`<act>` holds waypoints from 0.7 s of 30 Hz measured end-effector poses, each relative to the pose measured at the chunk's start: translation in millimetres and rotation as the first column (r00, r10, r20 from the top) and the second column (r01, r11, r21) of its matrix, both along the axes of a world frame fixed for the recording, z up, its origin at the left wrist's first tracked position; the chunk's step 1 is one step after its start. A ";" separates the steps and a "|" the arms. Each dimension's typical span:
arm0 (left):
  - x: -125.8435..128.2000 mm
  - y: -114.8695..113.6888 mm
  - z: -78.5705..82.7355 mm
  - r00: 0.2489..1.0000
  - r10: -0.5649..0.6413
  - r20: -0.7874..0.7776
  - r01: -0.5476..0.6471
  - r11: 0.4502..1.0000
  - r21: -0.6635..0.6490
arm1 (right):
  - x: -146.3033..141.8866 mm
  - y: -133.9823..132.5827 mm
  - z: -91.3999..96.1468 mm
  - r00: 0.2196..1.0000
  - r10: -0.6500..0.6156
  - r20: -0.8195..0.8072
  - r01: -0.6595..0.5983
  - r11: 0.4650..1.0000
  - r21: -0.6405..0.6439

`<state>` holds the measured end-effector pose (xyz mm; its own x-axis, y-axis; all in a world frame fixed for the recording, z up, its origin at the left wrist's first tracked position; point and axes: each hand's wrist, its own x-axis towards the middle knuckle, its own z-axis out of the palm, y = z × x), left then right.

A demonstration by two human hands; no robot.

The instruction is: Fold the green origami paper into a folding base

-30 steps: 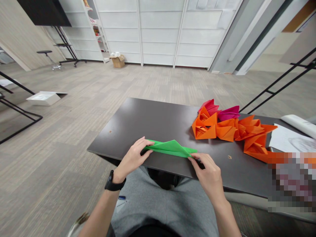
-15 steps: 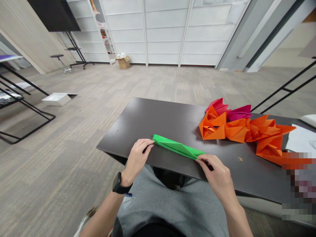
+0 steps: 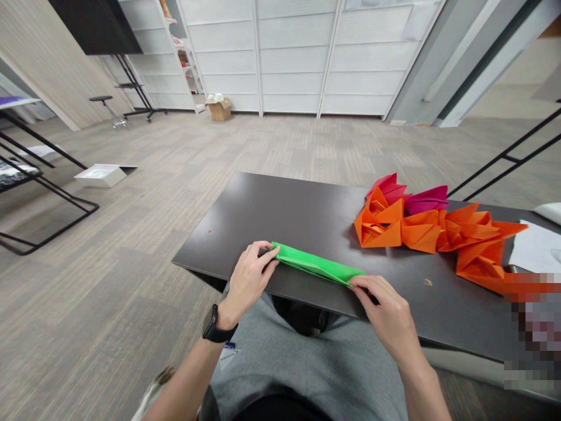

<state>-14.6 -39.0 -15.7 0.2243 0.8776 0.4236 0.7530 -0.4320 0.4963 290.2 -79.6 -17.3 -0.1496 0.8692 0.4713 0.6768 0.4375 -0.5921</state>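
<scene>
A long strip of folded green paper (image 3: 318, 264) lies near the front edge of the dark table (image 3: 289, 204). My left hand (image 3: 252, 269) pinches its left end, thumb on the near side and fingers behind. At the other end my right hand (image 3: 383, 301) is closed, thumb and fingertips pressing the right tip. A loose fold runs along the strip's near edge. Folded orange paper pieces (image 3: 381, 225) sit to the right of the strip, apart from both hands, with a magenta folded piece (image 3: 427, 200) behind them.
A white sheet (image 3: 532, 248) rests at the table's right end, beside a blurred-out patch. Small tan scraps (image 3: 428, 282) are on the tabletop. Beyond it stand a cardboard box (image 3: 219, 109), a white box (image 3: 103, 174) and a stool (image 3: 101, 99) on the floor.
My left hand has shifted slightly right, its thumb now over the strip's left end. The strip's upper layer has turned toward me, showing a flatter green face. My right hand stays at its tip.
</scene>
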 end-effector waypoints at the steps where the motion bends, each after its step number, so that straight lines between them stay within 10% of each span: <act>1: -0.2 0.1 0.4 1.000 -0.004 0.001 0.004 1.000 -0.001 | 0.2 0.2 -0.3 1.000 -0.003 -0.002 0.003 1.000 -0.002; 21: 2.3 13.0 22.5 0.995 -0.027 0.096 0.054 0.955 -0.292 | -1.9 7.5 5.8 0.977 -0.210 -0.018 0.205 0.966 -0.155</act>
